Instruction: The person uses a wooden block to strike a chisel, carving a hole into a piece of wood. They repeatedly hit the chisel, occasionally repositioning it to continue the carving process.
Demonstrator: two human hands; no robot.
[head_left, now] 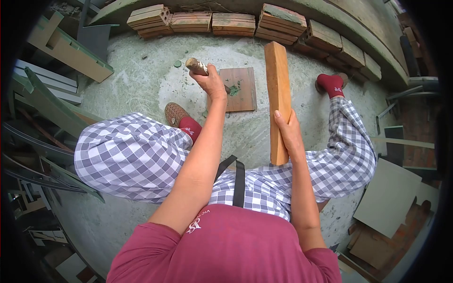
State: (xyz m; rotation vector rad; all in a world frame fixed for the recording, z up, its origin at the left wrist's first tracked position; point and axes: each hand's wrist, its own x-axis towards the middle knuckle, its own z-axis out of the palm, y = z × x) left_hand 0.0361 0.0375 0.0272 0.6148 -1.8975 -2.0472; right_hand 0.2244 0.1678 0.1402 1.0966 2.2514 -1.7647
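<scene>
My left hand (211, 85) is closed around a tool with a worn wooden handle (196, 66). Its handle end sticks up to the left, and a dark bit shows on the other side of the fist over the board; the working end is mostly hidden. Beneath it, a square brown wooden board (243, 103) lies on the floor with crushed green bits (241, 91) on top. My right hand (289, 137) grips a long, thick wooden block (277, 75) near its lower end, to the right of the board. The block's far end points away from me.
A row of stacked bricks (233, 23) lines the low wall ahead. Cut boards and panels (71, 52) lean at the left; a grey-green panel (388, 195) lies at the right. Green scraps (177, 63) dot the concrete floor. My legs are spread on both sides.
</scene>
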